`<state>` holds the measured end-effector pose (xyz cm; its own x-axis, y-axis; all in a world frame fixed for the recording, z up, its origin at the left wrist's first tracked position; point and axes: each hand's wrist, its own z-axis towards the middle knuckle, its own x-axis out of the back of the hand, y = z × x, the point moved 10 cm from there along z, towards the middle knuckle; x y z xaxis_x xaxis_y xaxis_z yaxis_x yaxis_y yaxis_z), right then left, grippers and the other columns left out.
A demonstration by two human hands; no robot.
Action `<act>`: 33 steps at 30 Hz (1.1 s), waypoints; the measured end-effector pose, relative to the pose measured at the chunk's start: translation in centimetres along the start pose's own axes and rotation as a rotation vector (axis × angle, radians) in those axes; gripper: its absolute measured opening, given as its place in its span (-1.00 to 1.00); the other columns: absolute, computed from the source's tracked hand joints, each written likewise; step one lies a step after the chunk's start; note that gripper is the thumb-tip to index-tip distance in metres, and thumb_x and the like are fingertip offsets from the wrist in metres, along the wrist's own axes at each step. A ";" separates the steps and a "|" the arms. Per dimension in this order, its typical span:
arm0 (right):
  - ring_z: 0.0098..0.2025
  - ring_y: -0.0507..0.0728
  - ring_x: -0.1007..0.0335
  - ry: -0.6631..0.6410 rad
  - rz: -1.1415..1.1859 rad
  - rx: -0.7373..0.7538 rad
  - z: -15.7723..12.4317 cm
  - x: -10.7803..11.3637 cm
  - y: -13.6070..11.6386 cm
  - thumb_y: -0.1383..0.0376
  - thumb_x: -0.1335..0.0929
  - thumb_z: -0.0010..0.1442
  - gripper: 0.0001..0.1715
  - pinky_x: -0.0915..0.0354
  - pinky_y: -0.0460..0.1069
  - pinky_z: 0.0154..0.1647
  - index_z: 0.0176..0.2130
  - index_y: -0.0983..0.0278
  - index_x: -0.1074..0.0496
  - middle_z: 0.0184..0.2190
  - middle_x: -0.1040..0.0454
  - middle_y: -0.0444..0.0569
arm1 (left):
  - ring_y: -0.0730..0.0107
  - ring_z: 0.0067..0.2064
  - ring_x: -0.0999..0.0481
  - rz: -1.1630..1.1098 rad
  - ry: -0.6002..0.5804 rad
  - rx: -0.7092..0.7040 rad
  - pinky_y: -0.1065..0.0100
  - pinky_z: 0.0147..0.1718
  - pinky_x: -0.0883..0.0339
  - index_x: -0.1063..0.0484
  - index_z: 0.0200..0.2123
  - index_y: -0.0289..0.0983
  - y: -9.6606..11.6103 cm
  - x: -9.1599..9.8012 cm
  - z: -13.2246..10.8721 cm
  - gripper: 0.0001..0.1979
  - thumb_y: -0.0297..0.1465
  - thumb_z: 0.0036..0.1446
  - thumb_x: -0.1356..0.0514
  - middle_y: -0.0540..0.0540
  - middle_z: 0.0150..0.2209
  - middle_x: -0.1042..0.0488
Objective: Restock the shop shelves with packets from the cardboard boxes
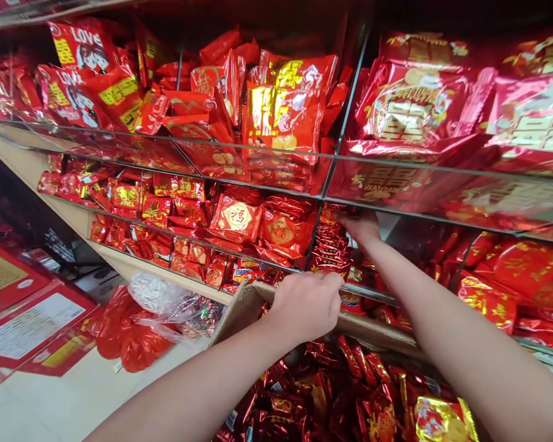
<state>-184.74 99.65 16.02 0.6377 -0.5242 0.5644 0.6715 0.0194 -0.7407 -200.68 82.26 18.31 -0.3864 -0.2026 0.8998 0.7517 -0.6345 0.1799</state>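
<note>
My left hand is closed, knuckles up, at the shelf's front edge above the open carton. Its fingertips are hidden, so what it grips does not show. Past the clear front strip, my right hand reaches into a lower shelf compartment. Its fingers bend round the upper end of a row of red snack packets, partly hidden by the packets and shadow. That row stands tightly stacked between my two hands. Below my forearms, the carton holds many loose shiny red packets and a gold-and-red packet.
An upper shelf with a clear front lip overhangs my hands, filled with larger red packets and pink-red bags. On the floor at left lie red plastic bags, a clear bag and red boxes.
</note>
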 end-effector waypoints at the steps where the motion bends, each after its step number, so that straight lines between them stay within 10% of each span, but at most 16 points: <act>1: -0.21 0.24 -0.34 -0.005 0.011 0.010 -0.2 -0.1 -0.3 0.07 -0.39 -0.18 -0.43 -0.24 0.01 -0.31 -0.21 0.39 -0.38 -0.25 -0.43 0.19 | 0.40 -0.47 -0.39 0.005 0.002 0.001 0.39 -0.54 -0.14 -0.35 -0.35 -0.26 0.0 0.0 0.0 -0.76 -0.43 0.06 0.11 -0.04 -0.49 -0.42; 10: -0.17 0.27 -0.32 -0.037 -0.173 -0.065 -2.3 2.6 -3.1 0.04 -0.27 0.01 -0.49 -0.21 0.08 -0.23 -0.21 0.40 -0.38 -0.23 -0.41 0.21 | 0.34 -0.44 -0.42 0.121 -0.014 0.011 0.36 -0.50 -0.16 -0.36 -0.32 -0.26 -0.2 -0.2 0.4 -0.73 -0.41 0.07 0.12 -0.07 -0.44 -0.46; 17: -0.25 0.10 -0.29 -0.049 -0.060 0.688 -17.7 10.9 -10.7 0.24 -0.23 0.11 -0.82 -0.22 0.04 -0.19 -0.32 0.27 -0.36 -0.33 -0.41 -0.01 | 0.29 -0.42 -0.44 0.123 -0.022 0.030 0.32 -0.46 -0.23 -0.36 -0.30 -0.23 -0.1 -0.3 -0.2 -0.73 -0.39 0.08 0.11 -0.06 -0.43 -0.47; 19: -0.30 0.07 -0.28 -0.316 -0.062 0.887 -24.1 9.3 -10.4 0.30 -0.24 0.11 -0.86 -0.25 0.00 -0.25 -0.31 0.23 -0.36 -0.36 -0.41 -0.04 | 0.28 -0.41 -0.44 0.123 -0.027 0.043 0.32 -0.45 -0.23 -0.36 -0.29 -0.22 -0.1 -0.4 -0.3 -0.74 -0.39 0.08 0.11 -0.06 -0.43 -0.47; 22: -0.23 0.10 -0.29 -0.631 -0.183 0.809 -28.6 4.3 -6.7 0.37 -0.15 0.16 -0.74 -0.25 0.03 -0.19 -0.21 0.28 -0.36 -0.30 -0.41 0.02 | 0.26 -0.38 -0.45 0.134 -0.034 0.056 0.30 -0.43 -0.24 -0.35 -0.25 -0.22 -0.1 -0.3 -0.5 -0.72 -0.39 0.09 0.12 -0.08 -0.40 -0.48; 28: -0.12 0.15 -0.31 -0.769 -0.378 0.358 -26.7 -4.7 -0.8 0.21 -0.23 0.10 -0.59 -0.20 -0.02 -0.12 -0.10 0.39 -0.31 -0.18 -0.40 0.14 | 0.25 -0.35 -0.46 0.171 -0.073 0.074 0.30 -0.40 -0.25 -0.33 -0.25 -0.20 0.0 -0.2 -1.1 -0.73 -0.38 0.10 0.13 -0.07 -0.38 -0.48; 33: -0.21 0.24 -0.37 -0.729 -0.469 0.312 -26.5 -6.8 -0.9 0.30 -0.22 0.03 -0.68 -0.23 0.04 -0.23 -0.24 0.39 -0.41 -0.27 -0.45 0.20 | 0.26 -0.36 -0.47 0.183 -0.069 0.078 0.31 -0.41 -0.25 -0.34 -0.27 -0.19 -0.1 0.2 -1.1 -0.74 -0.38 0.09 0.11 -0.05 -0.40 -0.49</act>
<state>-199.66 80.65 3.27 0.2828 0.1282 0.9506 0.9252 0.2250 -0.3056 -201.44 81.45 18.08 -0.2037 -0.2557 0.9450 0.8463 -0.5313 0.0387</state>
